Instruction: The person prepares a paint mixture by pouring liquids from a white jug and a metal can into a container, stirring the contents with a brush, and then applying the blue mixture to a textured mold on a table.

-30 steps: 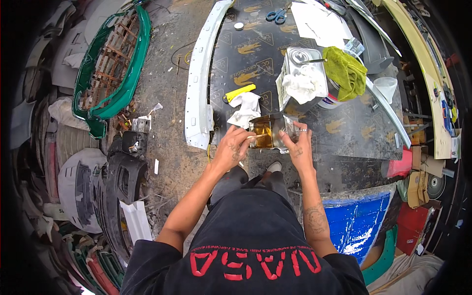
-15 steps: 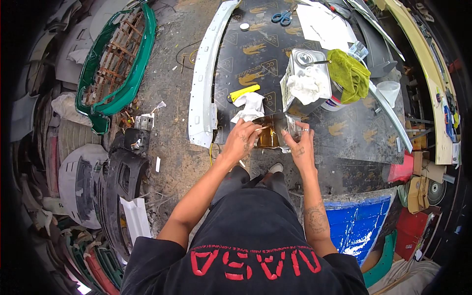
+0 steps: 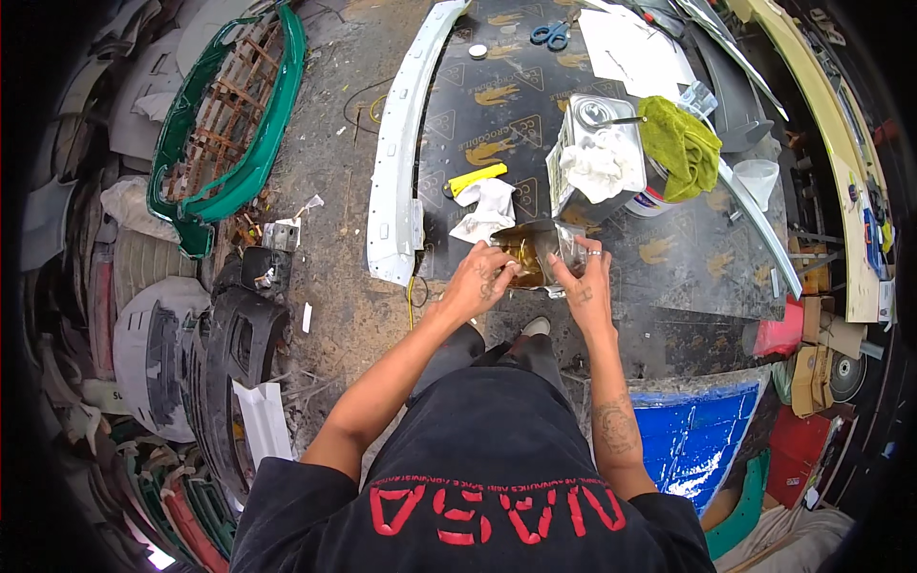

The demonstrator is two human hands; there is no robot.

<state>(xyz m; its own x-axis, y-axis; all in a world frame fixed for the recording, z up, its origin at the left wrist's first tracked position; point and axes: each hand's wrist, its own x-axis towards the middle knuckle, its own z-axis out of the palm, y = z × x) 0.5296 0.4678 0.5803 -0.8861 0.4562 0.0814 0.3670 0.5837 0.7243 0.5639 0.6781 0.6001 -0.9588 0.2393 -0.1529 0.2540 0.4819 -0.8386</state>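
Near the bench's front edge is an open-topped metal container (image 3: 541, 229) with amber liquid (image 3: 527, 254) inside. My right hand (image 3: 584, 283) grips its right side, thumb at the inner rim and fingers on the outside. Over the left side of the container, my left hand (image 3: 482, 277) is pinched, its fingertips down by the liquid. A thin pale stick showed in that pinch a moment ago; the fingers now mostly hide it. Just beyond my left hand lie a crumpled white cloth (image 3: 484, 212) and a yellow-handled tool (image 3: 476, 180).
A square metal can (image 3: 565, 181) with white wadding on top stands beyond my right hand, beside a green cloth (image 3: 680, 148) over a tub. A long white bumper strip (image 3: 394, 162) lies to the left. Blue-handled scissors (image 3: 549, 37) and white paper (image 3: 632, 50) are farther back.
My left hand has shifted slightly right and lower, its fingertips now farther over the container. The pale stick is no longer clearly visible. My right hand keeps its grip.
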